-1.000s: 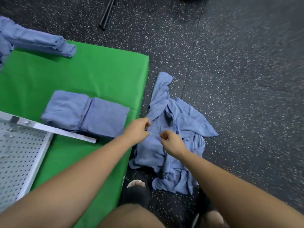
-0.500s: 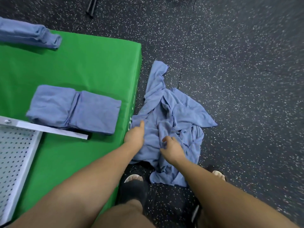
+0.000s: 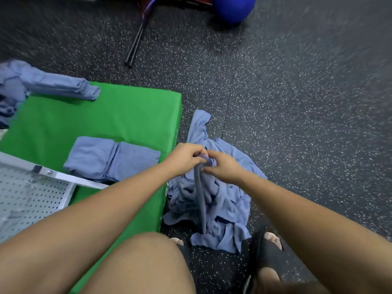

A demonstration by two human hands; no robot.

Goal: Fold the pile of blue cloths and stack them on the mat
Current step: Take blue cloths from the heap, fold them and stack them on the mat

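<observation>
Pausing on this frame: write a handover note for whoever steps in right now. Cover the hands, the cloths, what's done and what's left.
Left hand and right hand: both pinch one bunched cloth, raised from the pile on the floor beside the mat.
Done: a folded stack lies on the mat; another bundle of cloths sits at its far corner.
Left: spread and fold the held cloth, stack it, then work through the pile.

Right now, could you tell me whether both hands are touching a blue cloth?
Touching. The head view shows the left hand and the right hand both pinching the top of one blue cloth, which hangs down to the pile.
</observation>
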